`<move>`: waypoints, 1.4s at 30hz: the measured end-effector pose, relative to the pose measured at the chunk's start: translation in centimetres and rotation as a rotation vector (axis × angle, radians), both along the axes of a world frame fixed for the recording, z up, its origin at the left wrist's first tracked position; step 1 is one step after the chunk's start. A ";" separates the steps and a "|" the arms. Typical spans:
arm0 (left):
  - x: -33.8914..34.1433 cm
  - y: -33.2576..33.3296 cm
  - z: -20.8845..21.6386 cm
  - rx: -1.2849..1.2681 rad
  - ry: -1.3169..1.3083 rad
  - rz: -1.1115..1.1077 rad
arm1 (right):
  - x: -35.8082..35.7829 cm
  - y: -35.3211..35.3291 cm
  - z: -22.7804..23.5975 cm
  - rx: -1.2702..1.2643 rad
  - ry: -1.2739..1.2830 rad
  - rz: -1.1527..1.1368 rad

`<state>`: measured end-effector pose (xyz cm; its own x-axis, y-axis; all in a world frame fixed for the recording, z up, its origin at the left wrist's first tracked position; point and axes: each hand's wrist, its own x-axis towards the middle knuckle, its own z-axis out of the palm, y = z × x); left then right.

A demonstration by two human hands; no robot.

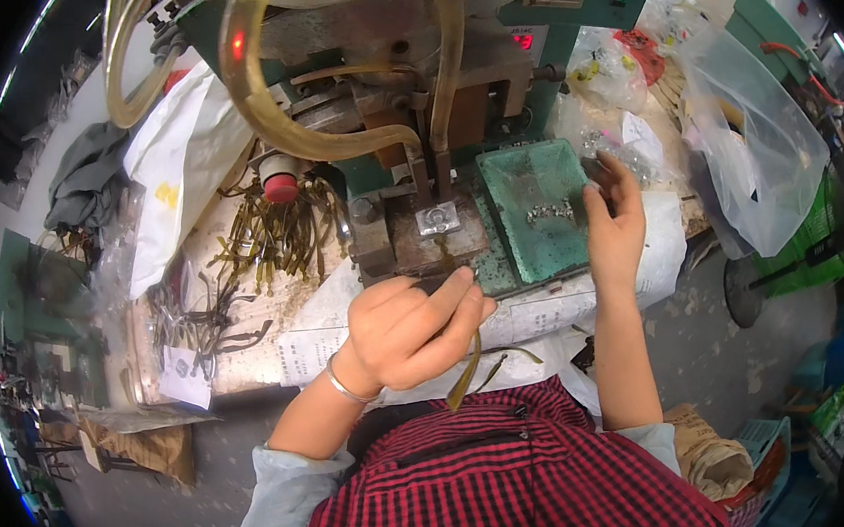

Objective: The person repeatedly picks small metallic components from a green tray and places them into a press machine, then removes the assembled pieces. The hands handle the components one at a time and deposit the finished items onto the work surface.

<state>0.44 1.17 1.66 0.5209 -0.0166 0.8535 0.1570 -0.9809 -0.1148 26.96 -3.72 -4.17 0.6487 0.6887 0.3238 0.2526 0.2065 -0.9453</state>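
My left hand (406, 330) is closed in a pinch in front of the machine. A narrow olive strip (467, 373) hangs below its fingers, and a thin dark strip curls off to the right beside it. Just beyond the fingertips is the machine's work plate with a small shiny metal block (438, 219) under two upright arms. My right hand (615, 215) is at the right rim of a green tray (510, 233), its thumb and fingers apart with nothing visible in them. Small metal pieces (552, 212) lie in a little heap inside the tray.
Left of the machine, many olive strips (279, 231) are piled on the bench near a red push button (279, 187). Darker strips (236, 323) lie nearer me. Thick yellowish hoses (249, 58) loop overhead. Clear plastic bags (755, 132) hang at the right.
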 end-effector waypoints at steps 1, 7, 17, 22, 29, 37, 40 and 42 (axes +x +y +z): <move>-0.3 0.0 -0.1 -0.005 0.013 -0.002 | 0.1 -0.4 0.0 0.016 0.048 -0.032; -0.5 -0.1 -0.5 -0.047 0.016 -0.012 | 0.2 -0.3 0.5 0.045 -0.057 -0.139; 0.0 1.3 -1.5 -0.023 -0.001 0.051 | -1.6 -1.8 -1.7 -0.385 -0.509 0.229; 0.3 1.4 -1.7 -0.032 -0.039 0.056 | 1.1 -1.5 -1.3 -0.178 -0.395 -0.055; 0.0 0.8 -1.7 -0.112 -0.023 0.050 | -1.3 -2.3 -2.4 -0.438 -0.686 0.019; -4.9 -4.8 -2.7 -0.407 -0.037 0.322 | -1.7 -2.5 -4.1 -0.332 -0.730 -0.168; -6.1 -0.4 -3.2 -0.584 -0.342 0.545 | -1.1 -2.9 -4.3 -0.269 -0.650 -0.197; -6.5 4.8 -3.6 -0.655 -0.224 0.640 | -0.5 -2.5 -4.2 -0.247 -0.616 -0.167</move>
